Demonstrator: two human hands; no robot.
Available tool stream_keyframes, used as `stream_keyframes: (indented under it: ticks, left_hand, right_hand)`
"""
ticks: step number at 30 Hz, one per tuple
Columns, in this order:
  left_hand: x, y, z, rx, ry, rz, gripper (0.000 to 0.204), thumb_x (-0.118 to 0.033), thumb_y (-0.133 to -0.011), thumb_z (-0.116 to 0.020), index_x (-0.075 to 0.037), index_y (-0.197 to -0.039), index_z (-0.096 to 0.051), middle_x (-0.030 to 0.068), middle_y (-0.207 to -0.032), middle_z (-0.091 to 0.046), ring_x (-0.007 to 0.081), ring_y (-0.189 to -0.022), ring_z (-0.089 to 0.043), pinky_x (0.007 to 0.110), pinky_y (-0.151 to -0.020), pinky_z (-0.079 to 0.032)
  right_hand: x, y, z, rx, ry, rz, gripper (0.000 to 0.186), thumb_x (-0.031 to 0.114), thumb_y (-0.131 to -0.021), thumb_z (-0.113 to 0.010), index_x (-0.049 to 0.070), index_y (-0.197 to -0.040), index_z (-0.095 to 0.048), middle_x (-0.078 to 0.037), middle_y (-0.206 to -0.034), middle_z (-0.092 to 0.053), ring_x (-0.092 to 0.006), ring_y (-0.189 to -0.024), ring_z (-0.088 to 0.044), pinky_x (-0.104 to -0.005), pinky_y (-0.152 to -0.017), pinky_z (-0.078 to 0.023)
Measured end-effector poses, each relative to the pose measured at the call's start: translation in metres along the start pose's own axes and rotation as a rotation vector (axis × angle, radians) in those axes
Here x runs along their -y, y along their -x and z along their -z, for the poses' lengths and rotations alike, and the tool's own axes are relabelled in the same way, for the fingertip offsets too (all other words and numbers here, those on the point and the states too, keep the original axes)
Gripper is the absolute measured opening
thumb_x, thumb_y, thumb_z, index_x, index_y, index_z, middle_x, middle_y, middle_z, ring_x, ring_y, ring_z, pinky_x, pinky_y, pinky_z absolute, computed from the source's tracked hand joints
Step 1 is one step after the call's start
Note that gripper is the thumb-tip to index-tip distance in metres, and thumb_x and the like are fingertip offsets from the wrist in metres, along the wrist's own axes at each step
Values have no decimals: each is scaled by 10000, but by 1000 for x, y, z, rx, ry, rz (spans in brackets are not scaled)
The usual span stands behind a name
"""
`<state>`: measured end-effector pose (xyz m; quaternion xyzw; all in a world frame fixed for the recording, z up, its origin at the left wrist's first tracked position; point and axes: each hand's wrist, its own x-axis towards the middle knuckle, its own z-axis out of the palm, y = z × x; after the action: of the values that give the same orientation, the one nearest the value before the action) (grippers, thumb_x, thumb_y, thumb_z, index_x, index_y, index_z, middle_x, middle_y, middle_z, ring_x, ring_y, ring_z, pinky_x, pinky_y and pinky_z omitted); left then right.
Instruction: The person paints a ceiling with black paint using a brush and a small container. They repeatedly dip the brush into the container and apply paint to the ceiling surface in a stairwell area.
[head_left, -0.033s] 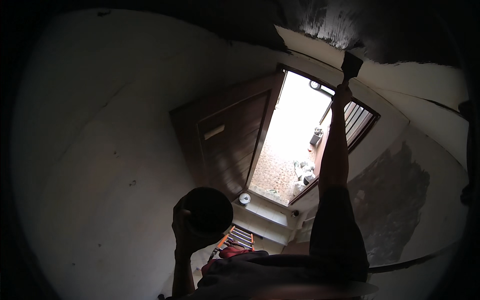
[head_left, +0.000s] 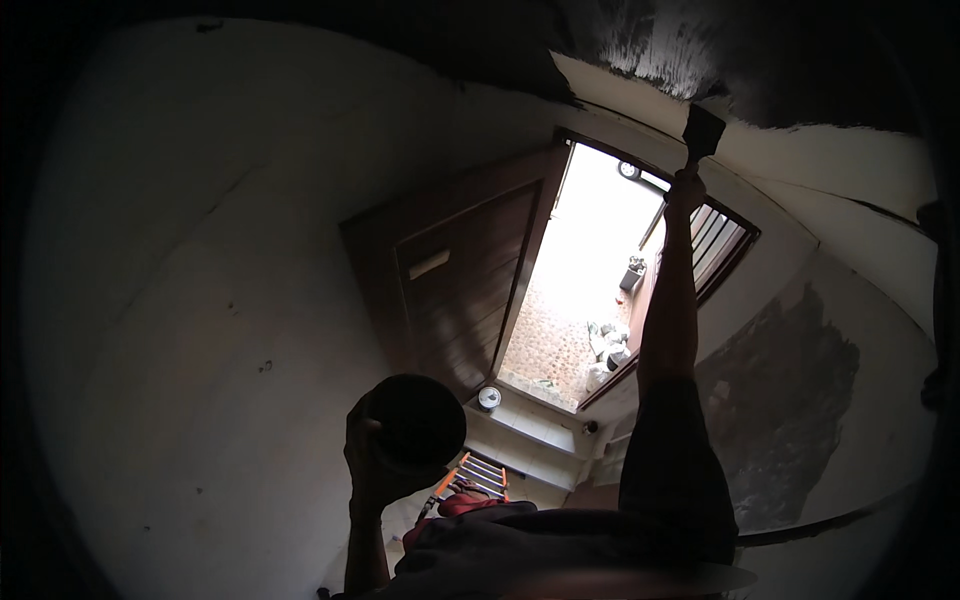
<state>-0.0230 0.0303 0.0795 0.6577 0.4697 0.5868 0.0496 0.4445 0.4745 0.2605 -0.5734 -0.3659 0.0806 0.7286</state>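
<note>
My right arm stretches up to the ceiling, and my right hand (head_left: 684, 190) is closed round the handle of a wide, flat paintbrush (head_left: 704, 132). Its dark bristles reach the ragged edge of the wet-looking dark coating (head_left: 670, 60) overhead, beside a pale uncoated strip (head_left: 610, 88). Lower down and to the left, my left hand (head_left: 366, 460) grips a dark, round, open-topped bucket (head_left: 416, 425) by its side. Shadow hides what is inside the bucket.
An orange ladder (head_left: 483, 476) stands below me. Beyond are pale steps (head_left: 535, 425) with a white-topped tub (head_left: 489, 398), and an open brown door (head_left: 465, 270) beside a bright doorway. A dark patch (head_left: 785, 410) covers part of the right wall; bags (head_left: 608, 345) lie outside.
</note>
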Motion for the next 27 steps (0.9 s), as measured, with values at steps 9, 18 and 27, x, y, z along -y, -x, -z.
stream_keyframes:
  ticks: [9, 18, 27]
  left_hand:
    - [6, 8, 5, -2, 43, -9, 1071, -385, -449, -1023, -167, -1314, -430, 247, -1362, -525, 432, -1203, -576, 532, -973, -523]
    - [5, 12, 6, 10, 51, 69, 1087, -406, -454, -1021, -172, -1328, -418, 250, -1360, -524, 436, -1198, -577, 534, -970, -524]
    - [-1, 8, 9, -81, 61, -32, 1076, -384, -453, -1024, -168, -1322, -427, 247, -1362, -525, 432, -1196, -580, 533, -973, -522]
  right_hand:
    - [94, -36, 33, 311, -482, -53, 264, 264, -953, -666, 3, -913, -674, -83, -736, -667, -164, -505, -582, -302, -462, -462]
    - [86, 37, 77, 160, -351, -60, 254, 261, -982, -627, 17, -998, -696, -5, -683, -584, -89, -521, -501, -256, -435, -369]
    - [154, 18, 76, 322, -446, 300, 203, 223, -993, -612, 44, -957, -700, 36, -657, -526, -35, -509, -466, -215, -430, -331]
